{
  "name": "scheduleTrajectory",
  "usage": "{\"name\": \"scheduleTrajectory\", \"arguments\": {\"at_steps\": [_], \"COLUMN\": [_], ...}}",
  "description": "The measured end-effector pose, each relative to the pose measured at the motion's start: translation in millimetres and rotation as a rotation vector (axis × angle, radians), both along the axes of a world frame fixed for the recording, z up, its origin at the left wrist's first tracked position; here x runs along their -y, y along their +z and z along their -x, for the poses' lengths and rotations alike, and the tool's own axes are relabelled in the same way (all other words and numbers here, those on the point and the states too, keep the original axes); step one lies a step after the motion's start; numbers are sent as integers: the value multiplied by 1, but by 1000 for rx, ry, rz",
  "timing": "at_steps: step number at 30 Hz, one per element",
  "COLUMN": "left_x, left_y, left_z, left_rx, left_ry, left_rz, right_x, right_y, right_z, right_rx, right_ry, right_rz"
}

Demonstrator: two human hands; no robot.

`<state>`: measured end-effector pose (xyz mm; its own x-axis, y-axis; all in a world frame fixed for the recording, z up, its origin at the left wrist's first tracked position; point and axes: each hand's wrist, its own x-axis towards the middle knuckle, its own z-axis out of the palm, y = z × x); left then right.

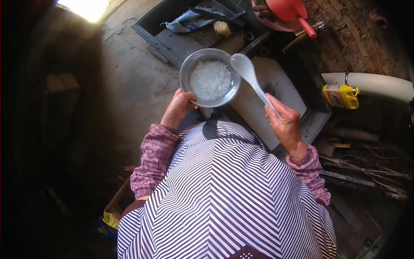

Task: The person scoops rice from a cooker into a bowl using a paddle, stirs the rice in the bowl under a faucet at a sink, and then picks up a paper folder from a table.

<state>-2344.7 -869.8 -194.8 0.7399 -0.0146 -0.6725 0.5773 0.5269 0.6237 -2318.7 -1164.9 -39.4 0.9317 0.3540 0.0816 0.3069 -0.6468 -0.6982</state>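
My left hand (181, 105) grips the rim of a round metal bowl (185, 81) at its lower left, thumb over the edge. Inside the bowl lies a mound of cooked white rice (211, 80). In my right hand (285, 121) is a pale plastic rice paddle (247, 73), held by its handle. Its ribbed blade points up and left, at the bowl's right rim; I cannot tell whether the two touch. Both hands are in front of my body, with the bowl over the edge of a dark-framed counter.
A pale counter surface (275, 84) sits below the paddle. Behind the bowl is a dark basin (174, 39) holding a blue-white cloth or bag (190, 22) and a loofah-like scrubber (222, 29). A red dipper (288, 9), a yellow bottle (340, 96) and a white pipe (381, 86) are at the right.
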Motion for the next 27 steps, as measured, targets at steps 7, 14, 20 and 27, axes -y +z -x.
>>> {"name": "scheduleTrajectory", "arguments": {"at_steps": [7,14,20,27], "left_x": [6,11,16,15], "left_y": [23,32,22,2], "left_z": [-16,-13,-5,4], "left_rx": [20,104,67,-66], "left_ry": [54,53,-4,-57], "left_rz": [-21,-26,-37,-108], "right_x": [-4,0,1,-8], "right_y": [-8,-10,-33,-67], "right_z": [-9,-30,-29,-10], "right_rx": [-13,198,56,-166], "right_ry": [76,149,143,165], "right_rz": [-66,89,134,67]}}
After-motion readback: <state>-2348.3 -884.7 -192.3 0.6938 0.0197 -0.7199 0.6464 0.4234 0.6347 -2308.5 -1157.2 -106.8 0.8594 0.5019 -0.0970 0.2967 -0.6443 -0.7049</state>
